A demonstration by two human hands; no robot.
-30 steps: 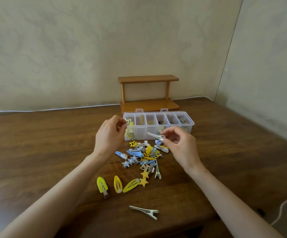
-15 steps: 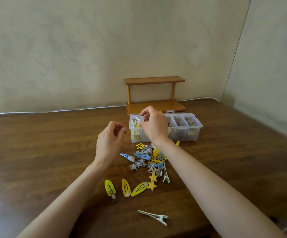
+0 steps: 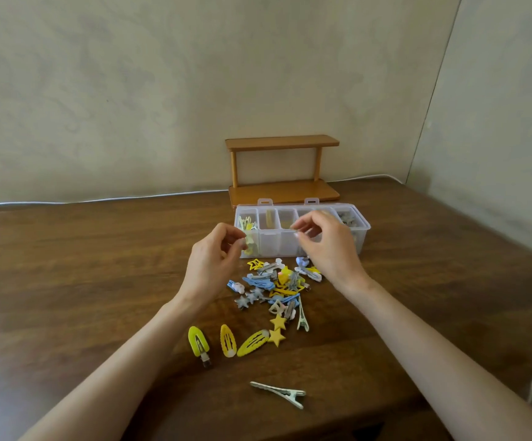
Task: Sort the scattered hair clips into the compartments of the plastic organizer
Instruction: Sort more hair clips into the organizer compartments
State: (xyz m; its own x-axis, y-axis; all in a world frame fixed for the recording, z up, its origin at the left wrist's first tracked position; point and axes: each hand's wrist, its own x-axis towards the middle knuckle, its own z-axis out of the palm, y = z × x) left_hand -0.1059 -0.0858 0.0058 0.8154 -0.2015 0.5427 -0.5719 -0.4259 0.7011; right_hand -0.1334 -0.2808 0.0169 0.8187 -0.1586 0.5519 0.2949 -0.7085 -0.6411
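Note:
The clear plastic organizer (image 3: 365, 234) stands at the back of the table, with clips showing in its left and right end compartments. In front of it lies a heap of blue, yellow and grey hair clips (image 3: 275, 283). Nearer me are three yellow snap clips (image 3: 228, 340), two yellow stars (image 3: 277, 330) and a silver alligator clip (image 3: 279, 393). My left hand (image 3: 212, 262) hovers by the organizer's left end, fingers curled in, nothing visibly held. My right hand (image 3: 329, 249) hangs just in front of the organizer's middle, fingers loosely apart and empty.
A small wooden two-tier shelf (image 3: 283, 189) stands right behind the organizer against the wall. A white cable (image 3: 99, 198) runs along the table's back edge. The front edge of the table (image 3: 290, 423) is close below the alligator clip. Walls close off the back and right.
My right hand carried a white clip to the organizer's left end, let it go, and has come back right and toward me, empty. My left hand stayed near the left end.

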